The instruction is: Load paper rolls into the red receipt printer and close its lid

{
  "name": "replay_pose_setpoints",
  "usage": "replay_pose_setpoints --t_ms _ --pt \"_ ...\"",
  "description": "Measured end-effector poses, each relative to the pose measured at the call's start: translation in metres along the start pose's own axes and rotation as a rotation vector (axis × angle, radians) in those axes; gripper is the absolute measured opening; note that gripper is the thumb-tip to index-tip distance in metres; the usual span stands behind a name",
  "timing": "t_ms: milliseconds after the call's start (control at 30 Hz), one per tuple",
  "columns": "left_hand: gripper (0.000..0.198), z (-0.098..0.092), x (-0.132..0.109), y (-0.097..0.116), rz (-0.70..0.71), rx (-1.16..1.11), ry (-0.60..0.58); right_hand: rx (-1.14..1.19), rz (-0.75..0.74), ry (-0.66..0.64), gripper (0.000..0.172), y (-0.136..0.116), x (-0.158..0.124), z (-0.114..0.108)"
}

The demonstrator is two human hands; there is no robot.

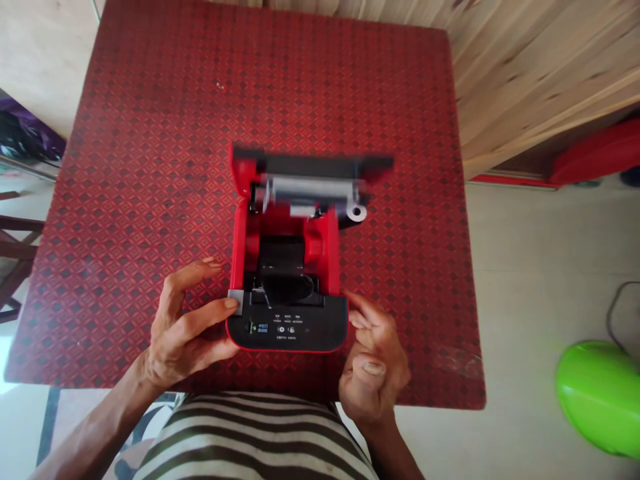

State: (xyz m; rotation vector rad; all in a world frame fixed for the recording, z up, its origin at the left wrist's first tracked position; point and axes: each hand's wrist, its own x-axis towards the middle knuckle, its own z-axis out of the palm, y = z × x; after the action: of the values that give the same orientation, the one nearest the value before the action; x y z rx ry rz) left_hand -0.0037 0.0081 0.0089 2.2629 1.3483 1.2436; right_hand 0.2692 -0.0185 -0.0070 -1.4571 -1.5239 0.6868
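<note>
A red and black receipt printer (287,320) stands on the table with its lid (315,167) up; the lid is blurred by motion. Inside its red compartment lies a dark, hollow bay (281,253). My left hand (187,327) holds the front left corner, index fingertip on the grey latch button (236,302) and thumb against the front edge; its other fingers spread outward. Against the front right side rests the index finger of my right hand (373,363), whose remaining fingers are curled. A white paper roll (357,213) sits by the printer's back right, partly hidden by the lid.
The red patterned table (150,167) reaches past the printer on all sides. Wood panelling (525,80) borders its far right. A bright green object (600,397) is on the floor to the right, with a dark cable near it. Dark wooden furniture (17,250) shows at left.
</note>
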Motion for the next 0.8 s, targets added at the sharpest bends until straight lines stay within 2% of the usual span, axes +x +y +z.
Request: replay_pose_setpoints --t_ms 100,200,267,367,467,533,633,700,800 --pt "0.04 0.004 -0.003 0.0 0.016 -0.009 0.024 -0.011 -0.065 0.068 0.051 -0.006 0.011 -0.008" --pt "0.043 0.007 -0.006 -0.001 0.053 -0.006 0.053 -0.128 -0.229 0.148 0.031 -0.024 0.035 -0.02" --pt "0.044 0.009 -0.006 -0.001 0.066 -0.008 0.06 -0.267 -0.401 0.134 0.037 -0.041 0.056 -0.026" --pt "0.045 0.009 -0.007 -0.001 0.063 -0.009 0.056 -0.43 -0.609 -0.048 0.038 -0.069 0.085 -0.023" --pt "0.047 0.009 -0.01 0.0 0.053 0.006 0.047 -0.61 -0.695 -0.303 0.029 -0.089 0.109 -0.006" --pt "0.047 0.009 -0.012 0.0 0.045 0.019 0.037 -0.752 -0.669 -0.473 0.03 -0.097 0.121 0.009" --pt "0.049 0.009 -0.014 0.001 0.035 0.014 0.028 -0.954 -0.527 -0.688 0.027 -0.105 0.135 0.031" --pt "0.052 0.009 -0.016 0.001 0.026 -0.001 0.023 -1.049 -0.44 -0.781 0.028 -0.108 0.141 0.041" --pt "0.054 0.011 -0.018 0.0 0.014 -0.019 0.019 -1.116 -0.382 -0.848 0.031 -0.109 0.147 0.048"
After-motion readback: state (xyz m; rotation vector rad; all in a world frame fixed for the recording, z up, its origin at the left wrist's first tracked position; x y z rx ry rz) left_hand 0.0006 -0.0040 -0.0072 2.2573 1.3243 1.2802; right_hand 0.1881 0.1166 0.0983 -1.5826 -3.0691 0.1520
